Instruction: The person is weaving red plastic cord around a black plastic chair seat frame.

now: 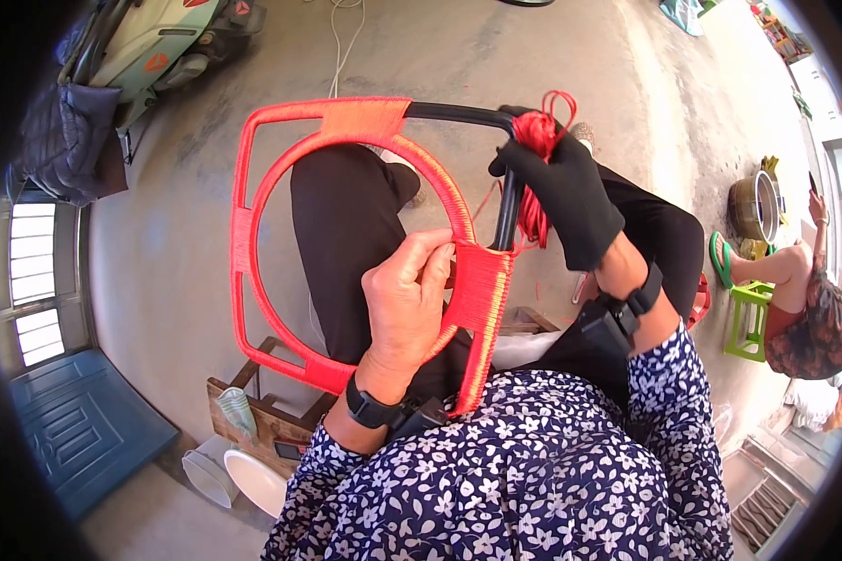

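Over my lap stands a rounded square frame point(243, 238) with a ring inside it, mostly wrapped in red cord. Its upper right corner is a bare black tube point(454, 112). My left hand point(402, 304), bare, is closed in a pinch at the inner edge of the wrapped right-hand panel point(482, 290), where the ring meets it. Wearing a black glove, my right hand point(571, 196) is closed around a bundle of red cord point(536, 133) beside the bare corner. Loops stick up above the glove and strands hang below it. The left fingertips partly hide what they pinch.
A wooden stool or bench point(276, 421) is at lower left, near a white basin point(257, 481) and a bucket point(208, 472). A blue door panel point(94, 430) lies farther left. A scooter point(159, 56) stands at upper left. Another person sits at right beside a green stool point(747, 323) and metal pot point(753, 208).
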Motion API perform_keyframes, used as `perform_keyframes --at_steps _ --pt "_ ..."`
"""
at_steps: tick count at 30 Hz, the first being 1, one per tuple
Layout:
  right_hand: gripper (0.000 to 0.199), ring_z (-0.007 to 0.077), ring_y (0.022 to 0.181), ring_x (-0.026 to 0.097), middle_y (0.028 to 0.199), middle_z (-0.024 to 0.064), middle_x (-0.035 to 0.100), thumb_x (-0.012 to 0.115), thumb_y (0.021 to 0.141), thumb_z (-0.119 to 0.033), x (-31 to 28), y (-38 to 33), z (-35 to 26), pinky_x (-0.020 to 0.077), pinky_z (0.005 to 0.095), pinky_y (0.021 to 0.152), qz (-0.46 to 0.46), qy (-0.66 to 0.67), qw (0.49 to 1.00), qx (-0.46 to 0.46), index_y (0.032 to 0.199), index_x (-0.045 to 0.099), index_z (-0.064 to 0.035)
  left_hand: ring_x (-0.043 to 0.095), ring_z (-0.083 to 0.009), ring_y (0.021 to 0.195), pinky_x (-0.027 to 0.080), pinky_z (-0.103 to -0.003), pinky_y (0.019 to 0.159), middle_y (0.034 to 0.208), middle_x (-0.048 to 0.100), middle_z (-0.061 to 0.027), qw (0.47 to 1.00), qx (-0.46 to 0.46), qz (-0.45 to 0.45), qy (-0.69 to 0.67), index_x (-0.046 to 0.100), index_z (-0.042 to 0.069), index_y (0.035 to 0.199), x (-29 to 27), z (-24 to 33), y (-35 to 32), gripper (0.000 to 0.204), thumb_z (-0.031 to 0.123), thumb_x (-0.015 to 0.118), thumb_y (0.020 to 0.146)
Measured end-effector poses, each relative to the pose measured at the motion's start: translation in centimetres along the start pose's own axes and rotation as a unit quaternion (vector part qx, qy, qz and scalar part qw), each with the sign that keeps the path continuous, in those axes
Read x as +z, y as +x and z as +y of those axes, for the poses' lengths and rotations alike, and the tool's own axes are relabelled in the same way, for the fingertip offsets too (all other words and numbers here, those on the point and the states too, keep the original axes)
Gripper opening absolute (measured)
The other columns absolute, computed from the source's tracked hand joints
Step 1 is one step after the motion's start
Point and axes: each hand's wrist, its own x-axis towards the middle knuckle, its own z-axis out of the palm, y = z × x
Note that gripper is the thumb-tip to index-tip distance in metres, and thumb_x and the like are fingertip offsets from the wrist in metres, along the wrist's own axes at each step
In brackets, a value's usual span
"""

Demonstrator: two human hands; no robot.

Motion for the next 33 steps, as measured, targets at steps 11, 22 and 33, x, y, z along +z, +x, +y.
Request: perform_keyframes --at_steps 11,22,33 --pt "0.025 0.0133 0.063 0.062 0.072 0.0063 0.062 0.063 0.084 -0.011 0.8 0.2 0.7 0.0500 0.0294 0.058 0.038 -0.024 0.999 0.021 0.105 0.056 0.0010 0.061 -0.0054 0.062 0.049 -0.021 0.056 0.071 0.067 -0.0033 0.992 0.064 -0.014 0.112 0.067 -0.001 0.098 0.0 -1.0 0.6 0.010 -0.001 0.061 0.089" --pt "0.027 0.0120 0.066 0.061 0.074 0.0065 0.062 0.064 0.082 -0.012 0.1 -0.1 2.3 0.0492 0.0297 0.060 0.036 -0.037 0.998 0.048 0.106 0.057 0.0000 0.069 -0.0133 0.065 0.054 -0.025 0.057 0.074 0.069 -0.0093 0.993 0.035 -0.085 0.071 0.067 0.001 0.100 -1.1 -0.6 1.1 0.013 0.002 0.063 0.088" --pt "0.029 0.0110 0.066 0.060 0.074 0.0039 0.060 0.064 0.083 -0.012 -0.4 0.1 2.5 0.0487 0.0290 0.060 0.049 -0.024 0.998 0.028 0.108 0.057 0.0012 0.061 -0.0064 0.064 0.048 -0.020 0.056 0.079 0.068 -0.0047 0.992 -0.073 -0.096 -0.036 0.063 -0.002 0.108 -0.2 -1.0 1.6 0.017 0.004 0.060 0.092"
